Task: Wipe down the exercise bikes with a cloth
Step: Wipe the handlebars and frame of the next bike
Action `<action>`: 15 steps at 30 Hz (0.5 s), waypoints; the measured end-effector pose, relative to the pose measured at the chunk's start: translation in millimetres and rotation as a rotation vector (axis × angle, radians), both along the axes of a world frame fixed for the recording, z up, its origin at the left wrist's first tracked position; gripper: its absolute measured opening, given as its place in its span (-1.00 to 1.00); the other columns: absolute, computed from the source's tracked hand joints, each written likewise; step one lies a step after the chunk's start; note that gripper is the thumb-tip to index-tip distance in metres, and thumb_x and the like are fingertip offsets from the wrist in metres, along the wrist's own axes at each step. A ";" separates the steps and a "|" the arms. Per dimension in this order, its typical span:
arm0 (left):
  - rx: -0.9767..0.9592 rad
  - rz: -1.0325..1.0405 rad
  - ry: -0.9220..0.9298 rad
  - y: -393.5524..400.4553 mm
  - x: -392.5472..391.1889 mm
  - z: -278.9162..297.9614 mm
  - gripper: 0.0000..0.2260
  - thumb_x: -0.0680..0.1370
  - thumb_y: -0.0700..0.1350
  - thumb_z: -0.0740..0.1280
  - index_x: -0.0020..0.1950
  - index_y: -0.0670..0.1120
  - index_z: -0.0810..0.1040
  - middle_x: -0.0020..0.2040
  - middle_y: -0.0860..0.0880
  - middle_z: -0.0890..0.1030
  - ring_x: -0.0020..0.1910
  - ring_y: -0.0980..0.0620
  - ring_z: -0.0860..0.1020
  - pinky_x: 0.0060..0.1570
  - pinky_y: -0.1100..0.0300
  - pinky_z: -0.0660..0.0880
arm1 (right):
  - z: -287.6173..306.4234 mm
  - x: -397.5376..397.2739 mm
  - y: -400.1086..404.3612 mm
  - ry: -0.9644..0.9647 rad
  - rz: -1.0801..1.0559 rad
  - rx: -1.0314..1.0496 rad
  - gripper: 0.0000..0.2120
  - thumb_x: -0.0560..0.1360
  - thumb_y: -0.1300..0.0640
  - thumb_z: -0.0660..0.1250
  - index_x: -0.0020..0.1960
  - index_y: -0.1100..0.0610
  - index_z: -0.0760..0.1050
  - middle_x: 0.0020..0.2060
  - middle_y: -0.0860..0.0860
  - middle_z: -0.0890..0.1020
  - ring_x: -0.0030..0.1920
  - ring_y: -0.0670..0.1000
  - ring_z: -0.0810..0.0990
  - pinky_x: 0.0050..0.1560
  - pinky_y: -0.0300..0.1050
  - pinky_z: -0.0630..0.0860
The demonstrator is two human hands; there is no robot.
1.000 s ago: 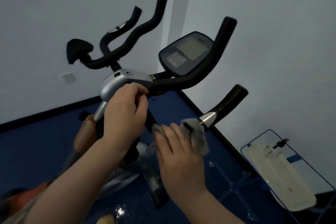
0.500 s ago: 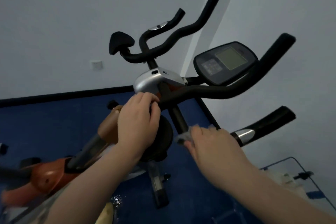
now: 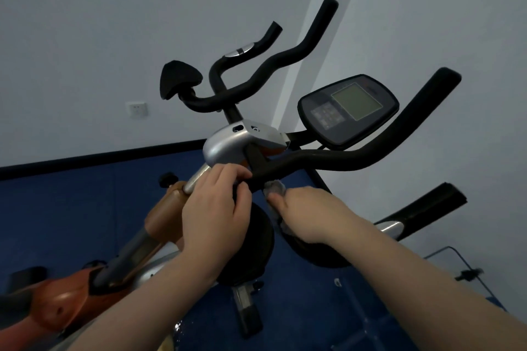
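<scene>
At the left, the left hand (image 3: 216, 208) is curled round the bike (image 3: 228, 145) just under its silver housing, where the post meets the black handlebar (image 3: 328, 158) — it seems to steady the frame. Just right of it, the right hand (image 3: 308, 211) pinches the grey cloth (image 3: 275, 188) against the underside of the bar, near the centre clamp (part of the cloth is hidden under the palm). From there the bar's long axis runs to the right and then bends upward, away from the person, below the console (image 3: 348, 111). So the unwiped length lies to the right of the cloth, and the right hand is the nearer one — I judge the next stroke should slide along this axis, outward to the raised end.
</scene>
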State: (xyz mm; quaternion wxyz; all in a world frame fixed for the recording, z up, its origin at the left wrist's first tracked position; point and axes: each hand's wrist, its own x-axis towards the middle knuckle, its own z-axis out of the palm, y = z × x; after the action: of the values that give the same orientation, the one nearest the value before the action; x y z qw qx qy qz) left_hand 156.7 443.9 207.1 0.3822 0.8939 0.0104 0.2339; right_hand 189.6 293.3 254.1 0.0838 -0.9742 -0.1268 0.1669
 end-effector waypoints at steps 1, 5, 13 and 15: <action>-0.013 -0.011 0.013 0.6 -0.7 0.9 -0.87 0.53 -0.08 0.22 -0.01 0.16 0.44 -0.15 0.26 0.41 -0.16 0.26 0.33 -0.30 0.44 0.21 | -0.8 4.5 -1.0 0.040 -0.030 0.054 -0.75 0.65 0.08 0.05 0.27 0.13 0.33 0.07 0.19 0.56 -0.01 0.20 0.53 -0.07 0.08 0.50; -0.092 -0.100 0.075 6.6 -0.5 1.6 -0.88 0.49 0.04 0.21 -0.01 0.25 0.38 -0.11 0.29 0.45 -0.06 0.32 0.43 -0.24 0.40 0.33 | -0.8 -17.2 -7.8 -0.118 -0.186 0.231 -0.71 0.59 -0.22 0.02 0.06 -0.01 0.29 -0.15 0.02 0.62 -0.16 0.05 0.59 -0.11 0.05 0.54; -0.154 -0.222 0.156 24.2 14.0 1.3 -0.83 0.39 0.24 0.19 -0.07 0.24 0.39 -0.14 0.24 0.50 -0.13 0.25 0.50 -0.27 0.28 0.48 | 41.5 53.8 38.1 -0.488 -0.019 0.353 -0.73 0.47 -0.19 0.29 -0.02 -0.03 0.33 -0.01 -0.12 0.32 -0.13 -0.20 0.46 -0.19 -0.33 0.44; -0.184 -0.213 0.139 23.7 14.0 -3.0 -0.80 0.38 0.26 0.18 -0.07 0.25 0.39 -0.12 0.25 0.50 -0.10 0.26 0.49 -0.22 0.28 0.47 | 23.9 65.0 53.3 -0.404 0.099 0.190 -0.75 0.45 -0.13 0.38 -0.02 0.00 0.45 0.00 -0.08 0.38 0.00 -0.06 0.45 -0.01 -0.12 0.45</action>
State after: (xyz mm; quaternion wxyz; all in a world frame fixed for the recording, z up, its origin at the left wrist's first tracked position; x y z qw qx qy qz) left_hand 170.7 467.6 204.2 0.4834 0.8652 -0.0369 0.1277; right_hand 254.6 346.6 278.0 0.1398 -0.9681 -0.2039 -0.0402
